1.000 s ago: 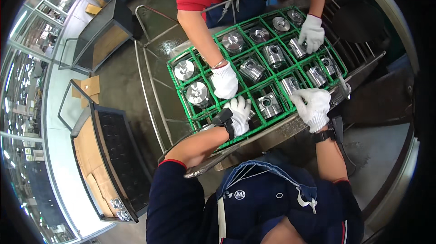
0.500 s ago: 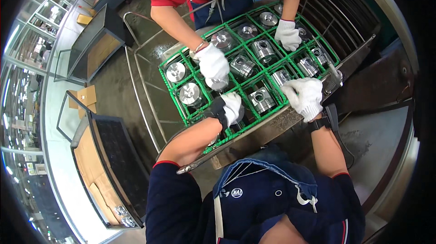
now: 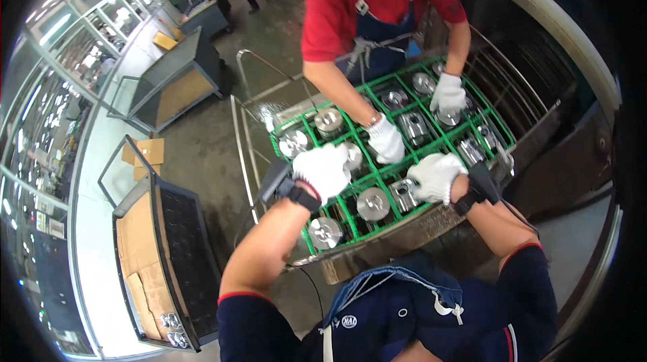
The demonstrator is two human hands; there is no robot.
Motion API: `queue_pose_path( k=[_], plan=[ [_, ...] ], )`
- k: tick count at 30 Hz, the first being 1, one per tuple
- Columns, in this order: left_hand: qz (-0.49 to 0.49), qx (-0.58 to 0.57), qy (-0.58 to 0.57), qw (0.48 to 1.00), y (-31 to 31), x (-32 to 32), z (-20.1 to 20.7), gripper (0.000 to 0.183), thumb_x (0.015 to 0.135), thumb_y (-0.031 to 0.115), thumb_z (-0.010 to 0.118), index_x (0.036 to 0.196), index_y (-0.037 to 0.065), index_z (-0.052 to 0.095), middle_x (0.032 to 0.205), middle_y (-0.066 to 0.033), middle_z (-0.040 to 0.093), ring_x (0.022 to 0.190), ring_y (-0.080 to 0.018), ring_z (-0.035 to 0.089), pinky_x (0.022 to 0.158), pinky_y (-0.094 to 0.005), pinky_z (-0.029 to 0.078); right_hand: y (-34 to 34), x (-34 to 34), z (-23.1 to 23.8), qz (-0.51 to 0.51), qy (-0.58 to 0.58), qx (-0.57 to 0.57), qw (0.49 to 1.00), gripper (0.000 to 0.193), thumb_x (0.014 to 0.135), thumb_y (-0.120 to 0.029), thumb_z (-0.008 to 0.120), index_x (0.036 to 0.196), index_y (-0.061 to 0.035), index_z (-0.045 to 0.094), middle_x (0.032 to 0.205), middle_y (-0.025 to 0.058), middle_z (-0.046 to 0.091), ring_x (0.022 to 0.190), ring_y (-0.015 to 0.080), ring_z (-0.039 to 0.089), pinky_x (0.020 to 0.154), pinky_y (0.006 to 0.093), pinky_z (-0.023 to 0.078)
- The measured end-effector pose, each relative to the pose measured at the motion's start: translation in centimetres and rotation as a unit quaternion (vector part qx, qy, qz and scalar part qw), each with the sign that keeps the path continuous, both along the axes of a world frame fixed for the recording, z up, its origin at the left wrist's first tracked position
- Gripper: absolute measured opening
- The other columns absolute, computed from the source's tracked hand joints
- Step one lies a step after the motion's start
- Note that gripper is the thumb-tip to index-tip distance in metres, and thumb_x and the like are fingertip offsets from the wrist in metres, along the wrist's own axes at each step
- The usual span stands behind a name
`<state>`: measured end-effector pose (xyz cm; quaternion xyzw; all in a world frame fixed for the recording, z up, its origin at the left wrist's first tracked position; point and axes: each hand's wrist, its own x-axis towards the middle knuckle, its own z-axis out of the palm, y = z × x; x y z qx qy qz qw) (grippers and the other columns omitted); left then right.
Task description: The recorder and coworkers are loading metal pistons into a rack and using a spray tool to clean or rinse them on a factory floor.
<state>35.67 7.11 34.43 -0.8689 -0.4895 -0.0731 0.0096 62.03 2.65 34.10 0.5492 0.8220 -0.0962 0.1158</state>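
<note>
Metal pistons stand or lie in the square cells of a green basket (image 3: 312,119). My left hand (image 3: 325,172), in a white glove, reaches over the basket's left part, its fingers bent at the edge of an upright piston (image 3: 352,156). My right hand (image 3: 437,179), gloved too, has its fingers curled against a piston (image 3: 404,195) lying on its side in the near row. Between my hands, nearer to me, an upright piston (image 3: 373,204) shows its round top. Another upright piston (image 3: 325,233) sits in the near left corner. Both palms hide the cells beneath them.
Across the basket a co-worker's gloved hands (image 3: 385,141) reach into other cells. A metal rail frame (image 3: 244,153) stands to the left. Beyond it is a black cart (image 3: 182,247) with cardboard and a few pistons. Curved metal bars (image 3: 515,72) rise at the right.
My left hand has left the near-row piston and moved up and left to another. My right hand has come lower, onto a sideways piston. The co-worker's hands have shifted, and the view has tilted up.
</note>
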Motion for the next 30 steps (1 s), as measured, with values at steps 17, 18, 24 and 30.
queue_pose_path(
  k=[17,18,24,30],
  plan=[
    [0.152,-0.219,0.057,0.962,0.7,-6.4,-3.7,0.034,0.089,0.038,0.045,0.099,0.018,0.070,0.097,-0.0115,0.071,0.089,-0.0334,0.068,0.076,-0.0440,0.053,4.5,-2.5,-11.2,0.232,-0.113,-0.139,0.956,0.056,0.060,-0.022,0.078,0.112,-0.0107,0.059,0.108,0.0171,0.064,0.092,0.0372,0.066,0.072,0.0464,0.053],
    [0.154,-0.227,0.054,0.960,0.9,-6.4,-3.8,0.034,0.089,0.038,0.045,0.100,0.018,0.070,0.098,-0.0113,0.071,0.089,-0.0331,0.068,0.077,-0.0435,0.053,4.7,-2.4,-11.4,0.231,-0.114,-0.139,0.956,0.056,0.060,-0.022,0.078,0.112,-0.0107,0.059,0.108,0.0171,0.064,0.092,0.0372,0.066,0.072,0.0464,0.053],
    [0.129,-0.243,0.075,0.959,1.6,-6.3,-3.4,0.037,0.087,0.040,0.047,0.106,0.019,0.071,0.100,-0.0111,0.072,0.090,-0.0324,0.068,0.076,-0.0424,0.053,5.3,-3.0,-12.3,0.225,-0.090,0.000,0.970,0.018,0.080,-0.022,0.057,0.087,-0.0075,0.065,0.074,0.0135,0.067,0.071,0.0334,0.068,0.058,0.0469,0.052],
    [0.143,-0.243,0.092,0.955,1.2,-6.1,-2.2,0.035,0.084,0.039,0.052,0.107,0.020,0.070,0.098,-0.0115,0.072,0.089,-0.0318,0.069,0.074,-0.0428,0.054,8.3,-1.7,-15.9,0.176,-0.130,-0.072,0.973,0.027,0.070,-0.023,0.065,0.091,-0.0065,0.071,0.084,0.0184,0.070,0.080,0.0364,0.070,0.066,0.0456,0.055]
  ],
)
